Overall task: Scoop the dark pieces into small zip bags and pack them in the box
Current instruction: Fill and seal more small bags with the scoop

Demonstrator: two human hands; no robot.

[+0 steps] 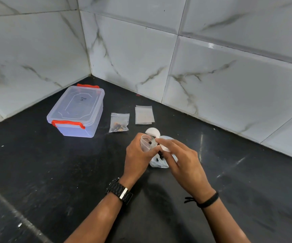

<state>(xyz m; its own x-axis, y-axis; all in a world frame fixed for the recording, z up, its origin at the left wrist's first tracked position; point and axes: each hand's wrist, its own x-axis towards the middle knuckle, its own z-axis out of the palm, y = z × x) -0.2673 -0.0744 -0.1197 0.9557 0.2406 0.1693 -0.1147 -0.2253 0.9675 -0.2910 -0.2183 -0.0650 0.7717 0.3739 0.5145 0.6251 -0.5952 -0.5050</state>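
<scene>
My left hand (138,155) grips a small clear zip bag (147,142) held open, with a few dark pieces inside it. My right hand (182,158) pinches a white scoop (153,132) whose round end sticks up behind the bag's mouth. Under both hands lies a white plastic bag (159,163) holding dark pieces. A filled zip bag (119,122) with dark and orange pieces lies on the black counter (54,169). The clear plastic box (76,111) with red latches stands shut at the left.
A small stack of empty zip bags (144,114) lies beside the filled one, near the wall. White marble-pattern tiled walls (211,71) meet in a corner behind the box. A pale streak runs along the counter at the lower left.
</scene>
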